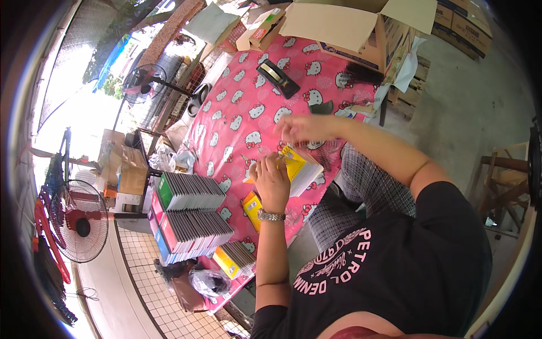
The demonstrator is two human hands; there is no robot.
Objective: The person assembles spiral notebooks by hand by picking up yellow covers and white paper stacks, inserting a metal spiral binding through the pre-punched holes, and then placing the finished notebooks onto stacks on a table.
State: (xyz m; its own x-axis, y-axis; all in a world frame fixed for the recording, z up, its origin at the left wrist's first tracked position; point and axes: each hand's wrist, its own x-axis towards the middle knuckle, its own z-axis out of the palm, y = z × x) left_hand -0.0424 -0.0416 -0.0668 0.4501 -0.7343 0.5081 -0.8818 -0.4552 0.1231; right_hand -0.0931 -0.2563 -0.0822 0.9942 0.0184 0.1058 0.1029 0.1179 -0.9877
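Head view: left hand [272,182] grips a yellow notebook [300,165], right hand [299,127] pinched closed above it, open cardboard box [361,28] contents hidden.

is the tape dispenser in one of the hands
No, the black tape dispenser sits on the pink tablecloth, apart from both hands.

Both hands [272,182] [299,127] on a yellow notebook [299,164] — pink tablecloth [237,113].

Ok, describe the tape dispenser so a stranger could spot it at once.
Start at the table with the pink cartoon-cat cloth. Follow it to its far end, toward the open cardboard box. The tape dispenser lies there alone on the cloth: dark and wedge-shaped, unlike the bright yellow booklet under the left hand.
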